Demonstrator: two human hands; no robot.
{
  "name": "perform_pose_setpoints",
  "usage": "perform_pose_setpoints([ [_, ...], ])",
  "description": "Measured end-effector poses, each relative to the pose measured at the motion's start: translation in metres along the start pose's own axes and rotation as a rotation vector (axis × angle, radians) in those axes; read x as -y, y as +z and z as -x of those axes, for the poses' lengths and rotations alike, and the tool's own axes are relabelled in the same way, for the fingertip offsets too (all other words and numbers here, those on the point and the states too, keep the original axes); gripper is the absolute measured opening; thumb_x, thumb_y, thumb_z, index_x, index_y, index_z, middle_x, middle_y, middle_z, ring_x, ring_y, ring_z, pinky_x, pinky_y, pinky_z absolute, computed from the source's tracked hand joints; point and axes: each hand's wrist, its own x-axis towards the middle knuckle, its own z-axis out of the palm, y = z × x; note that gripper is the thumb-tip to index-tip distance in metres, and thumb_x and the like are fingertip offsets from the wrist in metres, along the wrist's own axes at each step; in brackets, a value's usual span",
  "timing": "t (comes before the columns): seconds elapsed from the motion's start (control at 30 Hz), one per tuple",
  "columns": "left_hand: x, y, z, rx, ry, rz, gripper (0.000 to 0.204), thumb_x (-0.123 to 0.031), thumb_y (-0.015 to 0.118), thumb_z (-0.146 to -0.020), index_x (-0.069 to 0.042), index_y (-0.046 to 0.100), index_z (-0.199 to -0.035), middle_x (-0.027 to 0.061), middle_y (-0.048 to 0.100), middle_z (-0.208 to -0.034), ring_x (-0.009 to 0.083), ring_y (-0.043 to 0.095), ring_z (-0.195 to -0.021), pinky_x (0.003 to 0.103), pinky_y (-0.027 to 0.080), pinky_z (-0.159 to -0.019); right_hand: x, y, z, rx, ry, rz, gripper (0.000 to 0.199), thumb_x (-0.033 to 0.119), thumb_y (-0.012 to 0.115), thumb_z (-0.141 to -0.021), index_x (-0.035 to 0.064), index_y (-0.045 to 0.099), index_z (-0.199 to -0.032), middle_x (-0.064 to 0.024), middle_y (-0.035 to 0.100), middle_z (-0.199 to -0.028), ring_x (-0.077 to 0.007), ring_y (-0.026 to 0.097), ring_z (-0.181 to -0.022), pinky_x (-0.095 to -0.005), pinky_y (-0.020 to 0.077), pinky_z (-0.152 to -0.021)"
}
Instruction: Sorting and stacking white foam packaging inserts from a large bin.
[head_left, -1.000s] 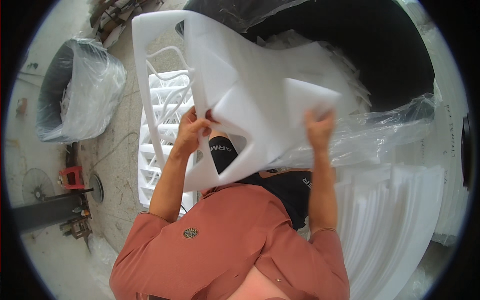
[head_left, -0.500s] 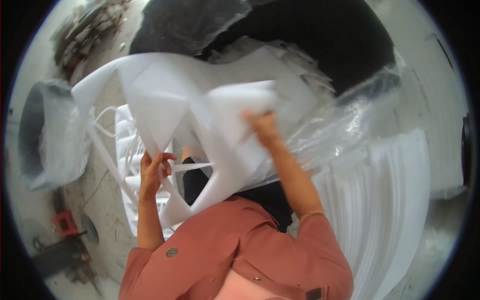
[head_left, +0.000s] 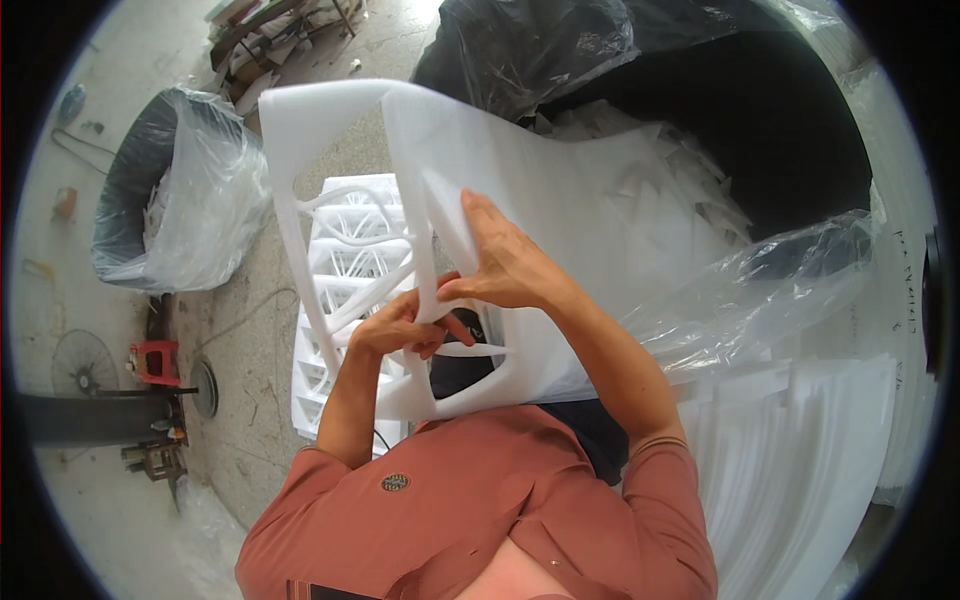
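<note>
A large white foam sheet (head_left: pixel 560 190) with cut-out openings spreads across my lap, its far left corner raised. My left hand (head_left: pixel 405 328) reaches through one opening, its fingers curled around a narrow strip of the sheet. Close beside it, my right hand (head_left: pixel 510 262) lies against the foam, fingers stretched away from me and thumb toward the left hand. Its fingertips touch a tilted part of the sheet. Below the hands, a thin white strip crosses an opening. Left of my lap, a stack of cut-out white foam pieces (head_left: pixel 350 255) shows partly through the openings.
Behind the sheet is a big black-lined container (head_left: pixel 800 120) holding white scraps. A plastic-lined bin (head_left: pixel 215 200) stands at the far left. Nearer are a red stool (head_left: pixel 155 363) and a fan (head_left: pixel 84 365). Stacked white sheets (head_left: pixel 790 470) stand at my right, beside clear plastic film (head_left: pixel 760 290).
My right hand has come left and down beside my left hand; the blurred folded white piece near it no longer shows. The whole view has shifted, with surroundings appearing further right.
</note>
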Motion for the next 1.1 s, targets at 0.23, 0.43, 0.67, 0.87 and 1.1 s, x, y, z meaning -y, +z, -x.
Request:
perform_pose_setpoints([
  [0.23,0.044,0.015,0.023,-0.749,0.097,-1.019,0.064,-0.019,0.068,-0.085,0.002,0.038,-0.138,0.0238,0.060,-0.116,0.0320,0.064,-0.092,0.040,0.051,-0.077,0.003,0.033,0.010,-0.012,0.128,0.049,0.045,0.001,0.061,-0.071,-0.0143,0.044,-0.110,-0.0305,0.060,-0.094,-0.0465,0.061,-0.084,-0.0484,0.0511,-0.076],
  [0.43,-0.073,0.097,-0.006,-0.959,0.828,-1.260,0.054,-0.014,0.076,-0.078,0.005,0.053,-0.122,0.0218,0.060,-0.113,0.0353,0.061,-0.099,0.040,0.050,-0.085,0.007,0.038,0.017,-0.031,0.164,0.072,0.039,-0.002,0.060,-0.072,-0.0112,0.042,-0.105,-0.0295,0.057,-0.097,-0.0446,0.063,-0.083,-0.0466,0.0535,-0.072],
  [0.67,-0.103,-0.037,-0.071,-1.027,0.302,-0.598,0.078,-0.030,0.063,-0.091,0.016,0.019,-0.136,0.0254,0.066,-0.095,0.0263,0.069,-0.079,0.032,0.057,-0.059,-0.002,0.009,0.040,-0.073,0.121,-0.022,0.051,-0.004,0.057,-0.075,-0.0111,0.040,-0.123,-0.0325,0.058,-0.098,-0.0473,0.058,-0.091,-0.0470,0.0493,-0.080],
  [0.87,-0.079,-0.076,-0.077,-0.948,0.446,-0.153,0.051,-0.026,0.063,-0.091,0.013,0.046,-0.118,0.0177,0.066,-0.089,0.0196,0.066,-0.071,0.027,0.056,-0.054,-0.027,-0.075,0.089,-0.258,0.244,-0.790,0.038,0.006,0.063,-0.084,-0.0036,0.051,-0.119,-0.0153,0.064,-0.100,-0.0243,0.064,-0.090,-0.0309,0.0513,-0.079],
  [1.1,-0.104,-0.021,-0.082,-0.441,0.482,-0.001,0.028,-0.018,0.056,-0.091,0.001,0.056,-0.111,0.0122,0.067,-0.095,0.0126,0.058,-0.061,0.024,0.048,-0.057,-0.019,-0.063,0.019,-0.608,0.061,-0.402,0.073,0.021,0.080,-0.073,-0.0049,0.043,-0.130,-0.0213,0.055,-0.118,-0.0279,0.057,-0.109,-0.0397,0.0470,-0.093],
])
